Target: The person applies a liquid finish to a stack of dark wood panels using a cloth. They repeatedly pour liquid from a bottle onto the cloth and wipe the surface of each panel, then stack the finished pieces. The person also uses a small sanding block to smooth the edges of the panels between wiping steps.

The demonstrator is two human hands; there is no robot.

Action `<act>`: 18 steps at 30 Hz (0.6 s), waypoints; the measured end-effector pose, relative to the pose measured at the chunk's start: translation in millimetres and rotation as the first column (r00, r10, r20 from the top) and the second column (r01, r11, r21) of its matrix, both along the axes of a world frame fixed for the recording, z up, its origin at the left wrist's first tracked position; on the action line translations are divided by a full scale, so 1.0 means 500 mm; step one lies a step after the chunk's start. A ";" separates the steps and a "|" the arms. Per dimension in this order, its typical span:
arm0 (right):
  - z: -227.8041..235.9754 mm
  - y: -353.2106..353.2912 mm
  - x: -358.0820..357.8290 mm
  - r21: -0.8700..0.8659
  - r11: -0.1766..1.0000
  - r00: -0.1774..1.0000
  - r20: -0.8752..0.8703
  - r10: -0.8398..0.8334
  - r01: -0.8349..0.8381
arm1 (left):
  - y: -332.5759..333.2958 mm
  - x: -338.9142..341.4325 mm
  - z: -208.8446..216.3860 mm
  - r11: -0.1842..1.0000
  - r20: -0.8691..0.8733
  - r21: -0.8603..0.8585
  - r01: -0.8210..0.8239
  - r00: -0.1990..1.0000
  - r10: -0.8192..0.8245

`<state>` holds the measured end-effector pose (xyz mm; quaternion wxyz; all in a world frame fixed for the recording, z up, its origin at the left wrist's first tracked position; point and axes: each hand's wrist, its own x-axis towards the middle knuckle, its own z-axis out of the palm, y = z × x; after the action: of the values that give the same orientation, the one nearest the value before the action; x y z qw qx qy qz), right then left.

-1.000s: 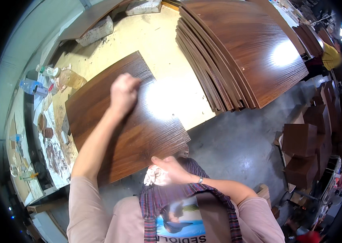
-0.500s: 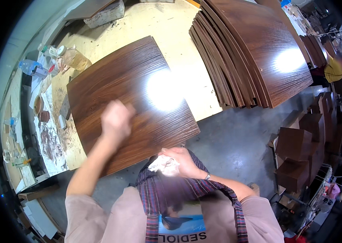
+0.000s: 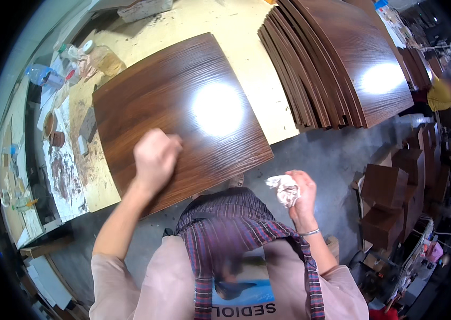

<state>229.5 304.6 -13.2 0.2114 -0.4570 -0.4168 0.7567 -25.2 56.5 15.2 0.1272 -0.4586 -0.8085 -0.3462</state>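
Note:
A dark brown wood-grain panel [image 3: 156, 90] lies on the worktable, a bright glare on its right half. Over the panel's lower left part is my left hand [image 3: 156, 158], its fingers curled closed; anything inside them is hidden. My right hand [image 3: 304, 194] is off the table to the right, above the floor. It grips a crumpled white rag [image 3: 285, 189] with faint brownish stains, apart from the panel.
A stack of similar brown panels [image 3: 337, 58] stands at the table's right end. Bottles [image 3: 105, 58], a small brown bowl [image 3: 49, 124] and a stained white sheet [image 3: 64, 165] lie left. Brown boxes [image 3: 383, 186] sit on the floor at right, and a person in yellow [image 3: 441, 95] is beyond.
My right hand has swung from in front of my waist out to the right, carrying the rag. My left hand stays closed over the panel. The whole view has shifted slightly.

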 end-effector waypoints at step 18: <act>0.048 -0.015 -0.391 0.873 0.423 0.938 0.103 0.330 -0.244 | -0.509 -0.087 -0.145 0.652 0.026 -0.109 -0.750 0.654 0.756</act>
<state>34.2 297.0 10.6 0.2995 -0.1745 -0.8056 0.4805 -68.4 -197.9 -57.4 0.2112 -0.0751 -0.9441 -0.2417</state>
